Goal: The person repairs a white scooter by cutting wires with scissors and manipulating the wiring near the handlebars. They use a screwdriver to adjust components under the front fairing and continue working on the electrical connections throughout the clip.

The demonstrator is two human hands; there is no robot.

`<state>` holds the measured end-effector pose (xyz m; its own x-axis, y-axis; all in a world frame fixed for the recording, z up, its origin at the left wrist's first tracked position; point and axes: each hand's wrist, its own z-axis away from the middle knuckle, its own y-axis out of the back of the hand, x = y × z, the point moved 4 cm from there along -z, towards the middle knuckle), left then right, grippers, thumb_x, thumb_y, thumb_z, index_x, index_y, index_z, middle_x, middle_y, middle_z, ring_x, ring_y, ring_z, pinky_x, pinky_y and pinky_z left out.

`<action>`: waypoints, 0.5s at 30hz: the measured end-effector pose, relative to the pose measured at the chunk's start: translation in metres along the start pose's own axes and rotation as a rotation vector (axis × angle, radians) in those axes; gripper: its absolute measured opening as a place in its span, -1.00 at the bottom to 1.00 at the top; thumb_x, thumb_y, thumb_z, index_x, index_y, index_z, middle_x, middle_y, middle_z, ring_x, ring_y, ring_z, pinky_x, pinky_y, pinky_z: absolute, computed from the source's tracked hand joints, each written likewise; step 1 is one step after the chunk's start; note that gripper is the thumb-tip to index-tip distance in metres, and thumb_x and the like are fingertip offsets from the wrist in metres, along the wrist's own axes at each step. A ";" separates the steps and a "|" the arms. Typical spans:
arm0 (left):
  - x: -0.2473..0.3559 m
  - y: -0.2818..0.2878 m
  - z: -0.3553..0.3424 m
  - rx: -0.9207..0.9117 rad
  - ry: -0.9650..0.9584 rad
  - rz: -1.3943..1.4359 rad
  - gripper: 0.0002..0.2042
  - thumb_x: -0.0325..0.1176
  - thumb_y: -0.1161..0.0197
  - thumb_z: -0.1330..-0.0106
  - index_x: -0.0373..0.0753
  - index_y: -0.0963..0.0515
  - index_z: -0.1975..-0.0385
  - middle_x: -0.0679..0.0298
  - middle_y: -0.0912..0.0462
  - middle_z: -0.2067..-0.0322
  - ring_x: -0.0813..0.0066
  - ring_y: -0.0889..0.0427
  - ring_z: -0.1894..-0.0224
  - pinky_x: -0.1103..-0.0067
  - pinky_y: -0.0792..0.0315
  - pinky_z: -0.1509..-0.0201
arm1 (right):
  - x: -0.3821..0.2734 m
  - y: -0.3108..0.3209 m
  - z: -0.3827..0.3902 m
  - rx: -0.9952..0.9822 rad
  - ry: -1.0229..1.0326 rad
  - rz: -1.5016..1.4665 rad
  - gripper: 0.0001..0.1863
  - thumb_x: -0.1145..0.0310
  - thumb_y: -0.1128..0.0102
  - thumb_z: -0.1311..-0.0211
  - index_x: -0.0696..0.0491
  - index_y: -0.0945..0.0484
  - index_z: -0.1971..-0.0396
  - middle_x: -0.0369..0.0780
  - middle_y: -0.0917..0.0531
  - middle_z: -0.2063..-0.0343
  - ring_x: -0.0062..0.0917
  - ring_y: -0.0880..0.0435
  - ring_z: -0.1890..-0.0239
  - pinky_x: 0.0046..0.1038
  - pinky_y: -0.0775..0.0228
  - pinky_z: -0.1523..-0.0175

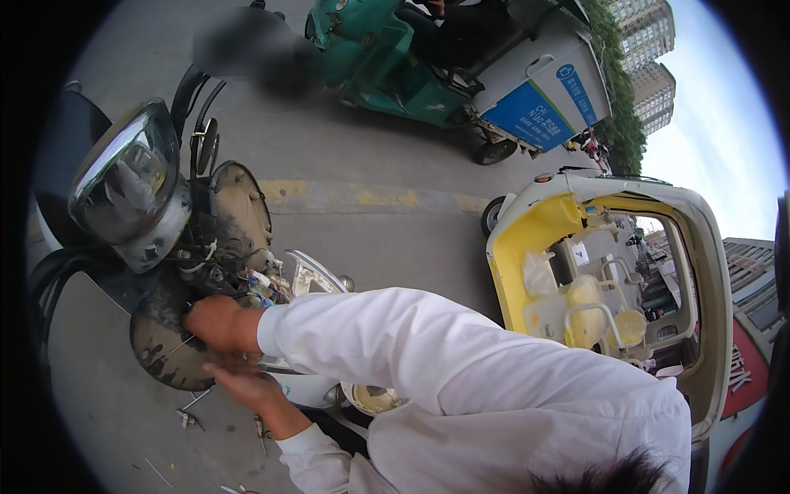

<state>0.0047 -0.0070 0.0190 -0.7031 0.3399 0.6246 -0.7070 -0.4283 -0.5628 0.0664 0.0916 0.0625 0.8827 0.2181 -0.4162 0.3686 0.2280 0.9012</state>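
Observation:
Both hands are at the front of a scooter whose covers are off, with loose coloured wires [262, 286] exposed. My right hand [220, 323] is a closed fist against a dusty, dark rounded panel [160, 337]. A thin metal rod [181, 344] shows beside the fist; what the fingers grip is hidden. Just below it, my left hand [251, 390] is turned palm up with its fingers extended, some of them behind the right hand. I cannot make out anything in its palm. A shiny chrome headlight housing [132, 177] sits above and left of both hands.
Several small metal tools or parts [191, 416] lie on the pavement below the scooter. A second dusty panel [241, 206] stands by the wires. A yellow-lined three-wheeler [527, 239] is parked on the right. A green cargo tricycle [395, 74] with a seated person is beyond.

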 end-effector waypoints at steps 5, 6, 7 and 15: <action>-0.001 0.005 -0.004 0.016 0.031 0.007 -0.39 0.10 0.34 -0.49 -0.29 -0.33 -0.21 0.16 -0.48 -0.12 0.39 -0.48 -0.09 0.50 -0.36 -0.09 | -0.005 0.004 0.002 0.027 0.000 -0.038 -0.79 0.45 -0.30 0.23 0.14 -0.63 0.46 0.00 -0.67 0.46 -0.12 -0.70 0.34 -0.21 -0.58 0.24; 0.001 0.001 0.000 0.026 0.026 0.013 -0.40 0.10 0.34 -0.49 -0.29 -0.34 -0.20 0.17 -0.48 -0.11 0.39 -0.48 -0.07 0.50 -0.36 -0.09 | -0.004 0.005 0.004 0.034 -0.004 -0.039 -0.79 0.45 -0.30 0.22 0.14 -0.63 0.46 0.00 -0.67 0.46 -0.11 -0.70 0.33 -0.21 -0.58 0.24; 0.003 -0.003 0.004 0.036 0.020 0.019 -0.40 0.10 0.35 -0.49 -0.29 -0.34 -0.20 0.17 -0.49 -0.10 0.39 -0.49 -0.06 0.50 -0.36 -0.08 | -0.002 0.005 0.004 0.041 -0.009 -0.040 -0.78 0.44 -0.30 0.22 0.14 -0.63 0.45 0.01 -0.67 0.46 -0.11 -0.70 0.33 -0.21 -0.58 0.24; 0.012 0.006 0.015 0.028 0.032 -0.028 -0.38 0.13 0.39 -0.48 -0.25 -0.32 -0.22 0.15 -0.48 -0.07 0.34 -0.48 0.03 0.44 -0.37 -0.05 | -0.004 0.004 0.009 0.129 0.002 -0.021 -0.82 0.44 -0.22 0.15 0.14 -0.61 0.46 0.00 -0.65 0.49 -0.10 -0.68 0.37 -0.16 -0.55 0.28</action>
<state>-0.0065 -0.0182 0.0317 -0.6856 0.3788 0.6217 -0.7242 -0.4415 -0.5297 0.0669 0.0830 0.0684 0.8739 0.2162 -0.4355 0.4218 0.1083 0.9002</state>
